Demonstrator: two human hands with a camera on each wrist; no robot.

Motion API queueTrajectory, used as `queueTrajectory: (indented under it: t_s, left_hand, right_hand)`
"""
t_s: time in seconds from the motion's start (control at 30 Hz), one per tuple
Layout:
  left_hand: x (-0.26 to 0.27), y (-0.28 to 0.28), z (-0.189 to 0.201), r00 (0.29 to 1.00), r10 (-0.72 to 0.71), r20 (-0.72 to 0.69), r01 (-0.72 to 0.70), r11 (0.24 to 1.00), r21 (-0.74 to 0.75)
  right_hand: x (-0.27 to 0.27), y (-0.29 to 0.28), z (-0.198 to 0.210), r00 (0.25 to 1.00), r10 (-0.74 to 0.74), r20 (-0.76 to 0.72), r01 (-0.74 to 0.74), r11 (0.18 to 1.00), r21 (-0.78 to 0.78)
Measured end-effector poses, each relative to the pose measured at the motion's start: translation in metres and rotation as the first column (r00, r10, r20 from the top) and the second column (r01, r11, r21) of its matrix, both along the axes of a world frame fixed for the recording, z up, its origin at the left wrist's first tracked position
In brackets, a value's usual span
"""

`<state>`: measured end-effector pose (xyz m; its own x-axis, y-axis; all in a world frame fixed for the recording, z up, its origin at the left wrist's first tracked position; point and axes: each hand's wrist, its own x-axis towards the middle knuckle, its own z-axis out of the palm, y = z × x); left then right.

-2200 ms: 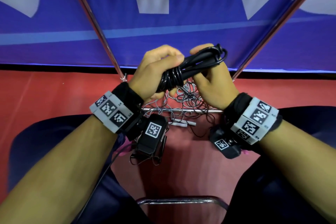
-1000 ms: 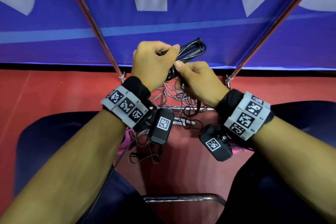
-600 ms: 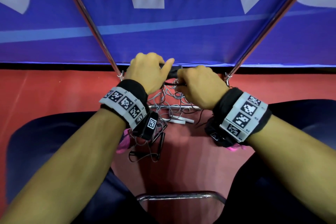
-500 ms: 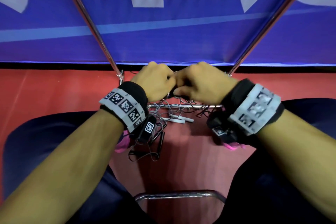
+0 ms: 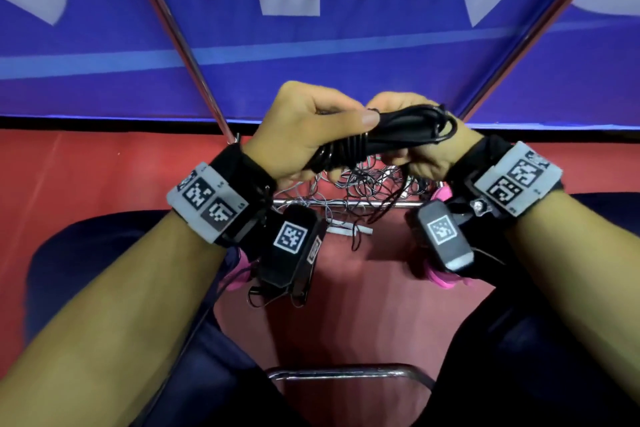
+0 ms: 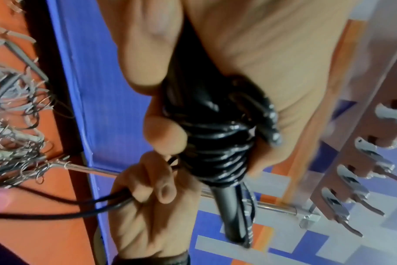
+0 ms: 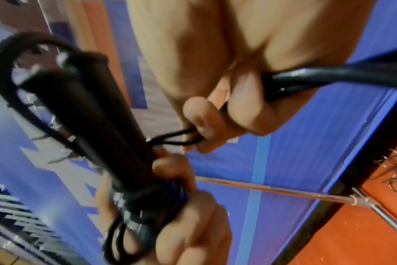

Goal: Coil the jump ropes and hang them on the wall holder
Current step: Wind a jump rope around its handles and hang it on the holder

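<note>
The left hand [image 5: 304, 139] grips the wound end of a black jump rope [image 5: 384, 137]. Its fingers [image 6: 165, 133] are curled tight round the turns of cord, with the thumb laid flat along the top. The bundle, handles together, slants from 8 o'clock up to 2 o'clock between the two hands, held in the air before a blue banner [image 5: 346, 80]. The right hand [image 5: 426, 159] sits at the bundle's 4 o'clock side. Its fingers [image 7: 200, 122] are closed narrow, pinching loose strands of the same black cord. At 6 o'clock below the hands, a tangle of grey and black ropes [image 5: 363, 184] lies on the red floor [image 5: 86, 177] by a metal bar [image 5: 346, 204]. In the left wrist view a hook rack [image 6: 344, 172] stands at 3 o'clock, apart from the rope.
</note>
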<state>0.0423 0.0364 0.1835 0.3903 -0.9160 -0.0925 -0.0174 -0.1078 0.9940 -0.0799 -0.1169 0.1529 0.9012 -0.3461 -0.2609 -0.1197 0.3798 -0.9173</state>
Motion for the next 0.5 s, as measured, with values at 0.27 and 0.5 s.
queueTrajectory:
  t_s: [0.27,0.5]
  left_hand:
    - [-0.001,-0.012,-0.007,0.884,0.404,-0.236,-0.405,0.913,0.048]
    - [-0.007,-0.013,-0.010,0.891,0.454,-0.031,-0.454,0.891,0.002]
  right_hand:
    - [0.022,0.035,-0.011,0.956,-0.289,-0.045,0.237,0.857,-0.456]
    - [0.017,0.042,-0.014,0.970,-0.240,0.025,0.232,0.898,-0.374]
